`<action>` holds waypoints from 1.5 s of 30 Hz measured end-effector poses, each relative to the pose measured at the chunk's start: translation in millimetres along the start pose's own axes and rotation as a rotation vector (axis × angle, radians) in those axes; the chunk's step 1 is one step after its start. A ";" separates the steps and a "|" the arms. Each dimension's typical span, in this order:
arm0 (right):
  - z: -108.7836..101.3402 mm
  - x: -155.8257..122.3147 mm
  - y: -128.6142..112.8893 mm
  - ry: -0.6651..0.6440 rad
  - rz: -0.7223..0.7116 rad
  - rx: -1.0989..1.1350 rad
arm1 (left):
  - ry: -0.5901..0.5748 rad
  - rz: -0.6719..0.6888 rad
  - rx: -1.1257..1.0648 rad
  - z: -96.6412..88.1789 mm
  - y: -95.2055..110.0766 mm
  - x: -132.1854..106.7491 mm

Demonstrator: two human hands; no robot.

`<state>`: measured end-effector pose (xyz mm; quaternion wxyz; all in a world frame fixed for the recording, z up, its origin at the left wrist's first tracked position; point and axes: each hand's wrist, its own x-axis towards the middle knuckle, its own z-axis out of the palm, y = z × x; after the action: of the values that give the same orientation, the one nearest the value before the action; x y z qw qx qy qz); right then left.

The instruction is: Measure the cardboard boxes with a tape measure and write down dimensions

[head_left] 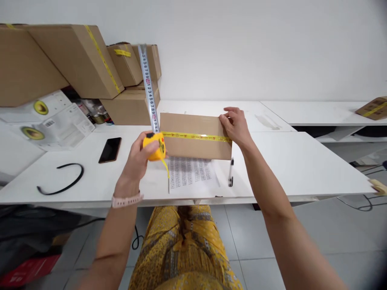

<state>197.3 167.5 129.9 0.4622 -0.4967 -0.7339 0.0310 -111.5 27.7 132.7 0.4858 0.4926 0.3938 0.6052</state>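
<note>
My left hand [136, 157] is wrapped round a yellow tape measure [155, 146]. Its metal blade [148, 88] is pulled out and points up and away, beside the left end of a cardboard box [193, 150]. A strip of yellow printed tape runs along the top of this box. My right hand [237, 125] grips the box at its far right corner, with some fingertips hidden behind it. Under the near side of the box, a sheet printed with rows of text [190, 177] is partly covered. A clear pen with black ends [231, 173] lies right of the sheet.
On the left are a phone [110, 150], a curved black band [77, 179] and a folded printed carton [51, 121]. Several cardboard boxes [81, 60] are stacked at the back left. Another box [375, 108] stands far right. The white table [281, 165] ends near my body.
</note>
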 end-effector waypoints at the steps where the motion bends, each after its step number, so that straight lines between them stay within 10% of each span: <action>1: 3.2 1.0 -1.9 -0.037 -0.027 -0.005 | -0.028 -0.013 -0.007 8.2 -3.6 -12.3; 7: 14.4 4.8 -16.6 -0.072 -0.080 -0.111 | -0.294 -0.347 -0.106 56.9 -48.7 -81.4; 13: 16.4 9.4 -15.9 -0.119 -0.121 -0.174 | -0.294 -0.419 -0.173 70.2 -83.4 -88.6; 45: 20.6 16.0 -12.6 -0.176 -0.142 -0.219 | -0.281 -0.443 -0.089 66.0 -90.9 -107.0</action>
<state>172.6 181.8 134.8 0.3400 -0.4863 -0.8040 -0.0386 -24.2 -57.1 36.6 0.6776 0.4517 0.3935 0.4265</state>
